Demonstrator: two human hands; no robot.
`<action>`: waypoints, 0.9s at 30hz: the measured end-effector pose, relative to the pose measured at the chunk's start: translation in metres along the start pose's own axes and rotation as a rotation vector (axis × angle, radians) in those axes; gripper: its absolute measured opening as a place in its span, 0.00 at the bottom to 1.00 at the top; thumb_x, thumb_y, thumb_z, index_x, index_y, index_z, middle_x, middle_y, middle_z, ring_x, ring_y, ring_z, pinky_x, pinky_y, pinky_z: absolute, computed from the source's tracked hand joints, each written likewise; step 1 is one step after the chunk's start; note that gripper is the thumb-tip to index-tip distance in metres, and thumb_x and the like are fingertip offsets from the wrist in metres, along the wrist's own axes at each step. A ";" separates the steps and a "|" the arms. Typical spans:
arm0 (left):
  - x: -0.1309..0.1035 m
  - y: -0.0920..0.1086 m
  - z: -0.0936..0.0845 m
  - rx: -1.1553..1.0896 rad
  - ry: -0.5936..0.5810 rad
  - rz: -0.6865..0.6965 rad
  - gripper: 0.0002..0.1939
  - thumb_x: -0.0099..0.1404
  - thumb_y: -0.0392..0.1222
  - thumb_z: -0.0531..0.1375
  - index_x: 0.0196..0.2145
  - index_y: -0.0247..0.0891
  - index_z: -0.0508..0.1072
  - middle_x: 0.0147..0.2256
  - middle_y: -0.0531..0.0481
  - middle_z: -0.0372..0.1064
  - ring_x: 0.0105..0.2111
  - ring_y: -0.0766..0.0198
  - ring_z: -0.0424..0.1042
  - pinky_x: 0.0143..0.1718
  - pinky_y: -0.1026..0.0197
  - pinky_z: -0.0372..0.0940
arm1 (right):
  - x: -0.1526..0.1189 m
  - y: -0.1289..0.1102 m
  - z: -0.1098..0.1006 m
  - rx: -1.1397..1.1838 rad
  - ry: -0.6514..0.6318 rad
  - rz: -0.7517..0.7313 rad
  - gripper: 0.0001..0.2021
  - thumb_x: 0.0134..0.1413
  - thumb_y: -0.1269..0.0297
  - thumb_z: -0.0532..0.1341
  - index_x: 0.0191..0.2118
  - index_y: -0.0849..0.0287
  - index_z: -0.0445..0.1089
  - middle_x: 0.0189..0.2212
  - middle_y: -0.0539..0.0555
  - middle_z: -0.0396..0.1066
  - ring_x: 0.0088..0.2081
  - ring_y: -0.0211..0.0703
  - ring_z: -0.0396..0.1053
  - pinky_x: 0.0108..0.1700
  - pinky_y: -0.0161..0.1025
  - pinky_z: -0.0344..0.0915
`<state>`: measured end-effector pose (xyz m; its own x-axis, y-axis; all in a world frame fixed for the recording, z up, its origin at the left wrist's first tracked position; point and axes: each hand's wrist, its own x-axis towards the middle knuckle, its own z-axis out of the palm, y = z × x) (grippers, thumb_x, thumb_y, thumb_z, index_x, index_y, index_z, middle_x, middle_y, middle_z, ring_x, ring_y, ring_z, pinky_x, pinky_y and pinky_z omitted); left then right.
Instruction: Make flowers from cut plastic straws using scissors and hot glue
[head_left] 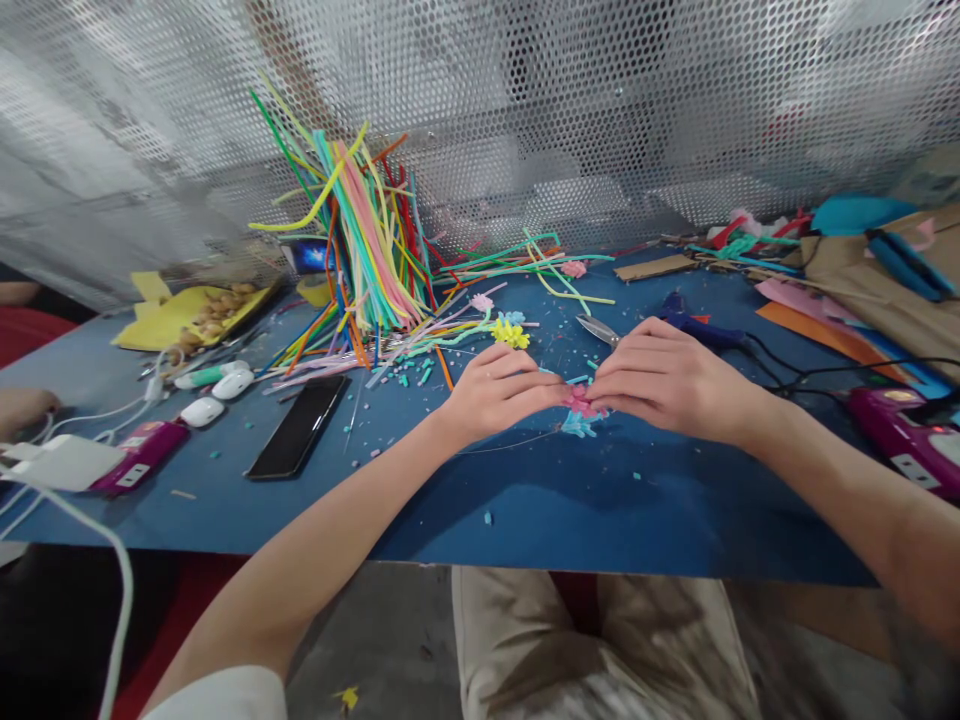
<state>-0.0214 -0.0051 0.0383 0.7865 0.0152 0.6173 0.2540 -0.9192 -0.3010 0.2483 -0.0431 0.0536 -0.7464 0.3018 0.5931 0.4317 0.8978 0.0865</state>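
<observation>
My left hand (500, 392) and my right hand (660, 382) meet above the blue table, fingertips pinched from both sides on a small pink and light-blue pipe-cleaner flower (581, 415). Its blue lower petals hang below my fingers, and a thin wire runs from it to the left. A pair of scissors (598, 330) lies behind my right hand, its handles hidden. Just past my left hand lie a yellow pipe-cleaner flower (511, 334), a pale-blue one (513, 317) and a pale-pink one (482, 302).
A tall bundle of coloured pipe cleaners (367, 230) stands at the back against perforated metal. Left are a phone (298, 428), a purple power strip (142, 455) with white cables and a yellow sheet (180, 315). Right are a blue glue gun (697, 325), its cable and another power strip (904, 435).
</observation>
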 end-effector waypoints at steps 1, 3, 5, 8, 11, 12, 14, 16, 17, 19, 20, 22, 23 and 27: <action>0.000 0.000 0.000 -0.008 -0.011 -0.002 0.09 0.71 0.37 0.59 0.48 0.45 0.73 0.44 0.57 0.79 0.39 0.68 0.70 0.42 0.60 0.60 | 0.000 0.000 -0.001 -0.019 -0.002 -0.009 0.05 0.64 0.68 0.61 0.43 0.55 0.74 0.39 0.49 0.78 0.39 0.38 0.71 0.45 0.41 0.60; 0.000 0.000 0.000 -0.022 -0.021 -0.006 0.08 0.71 0.37 0.59 0.47 0.44 0.73 0.44 0.57 0.79 0.39 0.68 0.71 0.42 0.60 0.60 | 0.000 -0.002 -0.003 -0.045 -0.007 -0.021 0.06 0.64 0.69 0.60 0.43 0.56 0.74 0.39 0.50 0.78 0.39 0.37 0.70 0.45 0.42 0.59; 0.000 0.000 0.001 -0.038 -0.010 -0.017 0.07 0.71 0.39 0.60 0.47 0.44 0.73 0.44 0.57 0.79 0.39 0.68 0.71 0.42 0.60 0.60 | 0.001 -0.002 -0.004 -0.048 -0.021 -0.024 0.07 0.65 0.70 0.59 0.43 0.56 0.74 0.39 0.51 0.78 0.39 0.38 0.70 0.45 0.42 0.59; 0.000 0.001 0.002 -0.044 0.000 -0.027 0.06 0.70 0.41 0.61 0.45 0.45 0.73 0.43 0.58 0.79 0.38 0.69 0.71 0.40 0.60 0.60 | 0.000 -0.002 -0.003 -0.004 -0.055 -0.026 0.07 0.66 0.66 0.59 0.44 0.56 0.74 0.41 0.52 0.78 0.40 0.39 0.70 0.44 0.42 0.59; -0.001 0.002 0.004 -0.030 -0.004 -0.027 0.07 0.70 0.40 0.61 0.46 0.44 0.73 0.43 0.57 0.79 0.37 0.69 0.71 0.41 0.60 0.60 | -0.001 -0.001 -0.001 0.038 -0.067 0.001 0.08 0.65 0.63 0.60 0.45 0.56 0.73 0.41 0.52 0.78 0.40 0.40 0.71 0.44 0.41 0.59; -0.001 0.002 0.005 -0.027 -0.001 -0.027 0.07 0.70 0.40 0.61 0.46 0.44 0.73 0.43 0.57 0.79 0.38 0.69 0.71 0.41 0.60 0.60 | -0.001 -0.001 -0.001 0.043 -0.068 0.017 0.08 0.65 0.62 0.60 0.45 0.57 0.73 0.40 0.52 0.78 0.40 0.40 0.71 0.43 0.41 0.59; -0.002 0.001 0.005 -0.022 0.002 -0.022 0.08 0.70 0.39 0.61 0.47 0.44 0.72 0.44 0.56 0.79 0.38 0.69 0.70 0.42 0.60 0.61 | -0.001 -0.001 0.000 0.045 -0.081 0.053 0.08 0.66 0.62 0.59 0.44 0.57 0.73 0.39 0.52 0.78 0.40 0.40 0.71 0.43 0.41 0.59; -0.001 0.000 0.005 -0.006 -0.001 -0.006 0.09 0.70 0.37 0.60 0.48 0.45 0.72 0.44 0.57 0.79 0.39 0.69 0.70 0.41 0.60 0.61 | 0.000 -0.002 0.001 0.040 -0.093 0.096 0.09 0.67 0.62 0.57 0.43 0.57 0.73 0.38 0.53 0.77 0.39 0.41 0.71 0.43 0.41 0.59; -0.001 0.000 0.004 0.008 -0.004 0.006 0.10 0.71 0.37 0.60 0.48 0.45 0.72 0.44 0.58 0.79 0.38 0.69 0.70 0.41 0.60 0.60 | 0.000 -0.002 0.002 0.032 -0.099 0.115 0.09 0.67 0.62 0.56 0.42 0.58 0.73 0.37 0.53 0.77 0.39 0.41 0.71 0.43 0.41 0.59; 0.001 -0.001 0.002 0.043 -0.013 0.039 0.09 0.71 0.37 0.59 0.48 0.45 0.72 0.44 0.59 0.79 0.38 0.68 0.70 0.39 0.60 0.60 | 0.001 -0.004 0.003 -0.003 -0.123 0.138 0.10 0.68 0.63 0.55 0.41 0.59 0.73 0.36 0.54 0.76 0.39 0.42 0.70 0.43 0.41 0.58; 0.002 -0.002 0.001 0.061 -0.014 0.056 0.09 0.71 0.37 0.59 0.47 0.45 0.72 0.43 0.60 0.79 0.37 0.68 0.70 0.39 0.60 0.60 | 0.002 -0.005 0.004 -0.031 -0.140 0.143 0.10 0.68 0.63 0.55 0.40 0.59 0.73 0.36 0.55 0.76 0.39 0.42 0.70 0.43 0.42 0.58; 0.003 -0.003 0.000 0.095 -0.016 0.076 0.08 0.71 0.37 0.59 0.46 0.44 0.72 0.43 0.60 0.79 0.37 0.68 0.70 0.38 0.60 0.59 | 0.002 -0.007 0.006 -0.100 -0.168 0.147 0.10 0.68 0.64 0.55 0.40 0.61 0.72 0.37 0.56 0.75 0.39 0.44 0.69 0.43 0.43 0.57; 0.003 -0.003 0.000 0.112 -0.014 0.075 0.07 0.71 0.37 0.59 0.46 0.44 0.72 0.43 0.60 0.79 0.37 0.68 0.70 0.38 0.60 0.59 | 0.002 -0.008 0.007 -0.133 -0.173 0.149 0.09 0.68 0.65 0.55 0.41 0.61 0.72 0.37 0.57 0.75 0.40 0.44 0.69 0.43 0.43 0.57; 0.002 -0.003 0.002 0.188 0.005 0.043 0.06 0.70 0.38 0.60 0.44 0.45 0.74 0.42 0.61 0.79 0.35 0.68 0.69 0.36 0.60 0.59 | 0.001 -0.012 0.015 -0.213 -0.111 0.193 0.09 0.67 0.66 0.55 0.43 0.62 0.71 0.38 0.57 0.75 0.41 0.46 0.69 0.43 0.44 0.57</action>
<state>-0.0191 -0.0018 0.0388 0.7961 -0.0245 0.6047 0.3219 -0.8290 -0.4574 0.2345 -0.0482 0.0412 -0.6856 0.5042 0.5251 0.6589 0.7364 0.1532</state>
